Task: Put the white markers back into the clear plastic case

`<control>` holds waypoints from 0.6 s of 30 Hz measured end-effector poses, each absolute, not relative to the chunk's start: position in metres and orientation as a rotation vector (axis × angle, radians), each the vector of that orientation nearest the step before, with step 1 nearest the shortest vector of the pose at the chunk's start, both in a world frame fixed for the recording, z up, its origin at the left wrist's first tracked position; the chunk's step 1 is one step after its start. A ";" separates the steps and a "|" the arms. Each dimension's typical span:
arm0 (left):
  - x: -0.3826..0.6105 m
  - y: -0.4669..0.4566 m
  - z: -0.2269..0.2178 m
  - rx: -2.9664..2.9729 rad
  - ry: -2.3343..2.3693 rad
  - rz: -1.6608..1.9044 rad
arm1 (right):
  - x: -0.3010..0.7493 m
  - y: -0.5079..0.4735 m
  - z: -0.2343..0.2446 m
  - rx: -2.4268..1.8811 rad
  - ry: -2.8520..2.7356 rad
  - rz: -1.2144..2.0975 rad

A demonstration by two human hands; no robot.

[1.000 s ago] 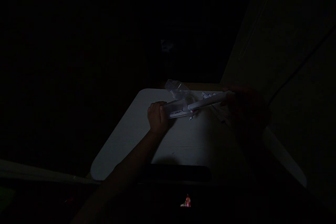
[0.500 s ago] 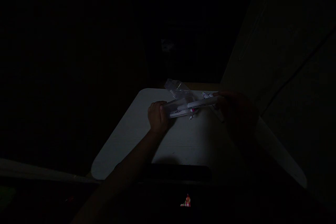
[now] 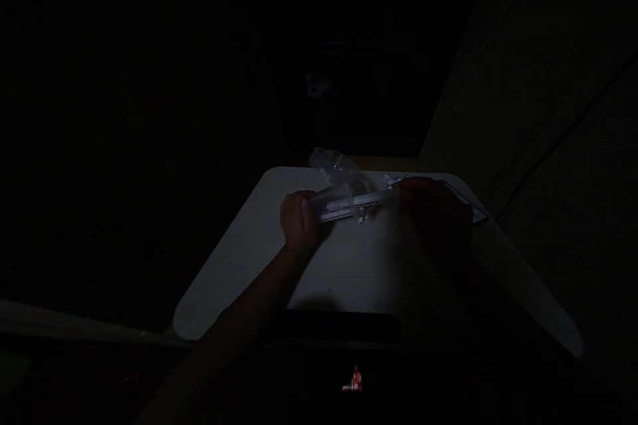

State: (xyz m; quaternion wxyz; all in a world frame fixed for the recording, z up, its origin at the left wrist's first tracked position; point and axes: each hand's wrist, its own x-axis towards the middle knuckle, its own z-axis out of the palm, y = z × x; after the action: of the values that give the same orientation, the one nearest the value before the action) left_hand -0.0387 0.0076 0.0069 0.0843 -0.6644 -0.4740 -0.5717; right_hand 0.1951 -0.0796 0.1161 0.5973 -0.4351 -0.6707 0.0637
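A clear plastic case lies tilted over the table, its see-through lid swung open at the back. My left hand is closed around the near-left end of the case. From the right, my right hand, deep in shadow, grips the outer end of a white marker. The marker's other end is inside the case, where at least one more white stick-like thing lies below it. Shadow hides most of my right fingers.
Several white markers lie on the white table behind my right hand. A flat dark-edged object sits at the table's right edge. A dark slot or strip runs along the front; the surroundings are very dark.
My right hand has moved left, and the white marker has slid further into the case. The flat dark-edged object now shows past my right hand. My left hand stays nearly still.
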 end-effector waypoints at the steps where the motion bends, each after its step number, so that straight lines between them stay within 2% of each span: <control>1: -0.039 0.007 0.007 -1.982 -1.413 -1.706 | 0.195 -0.080 0.116 -1.016 -1.568 0.165; 18: -0.037 0.006 0.010 -1.985 -1.383 -1.731 | 0.192 -0.077 0.110 -1.156 -1.649 0.173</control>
State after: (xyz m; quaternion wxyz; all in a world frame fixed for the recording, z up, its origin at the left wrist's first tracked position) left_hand -0.0366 0.0060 0.0101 0.0836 -0.6649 -0.4634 -0.5798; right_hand 0.1921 -0.0771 0.1103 0.5312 -0.4846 -0.6912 0.0727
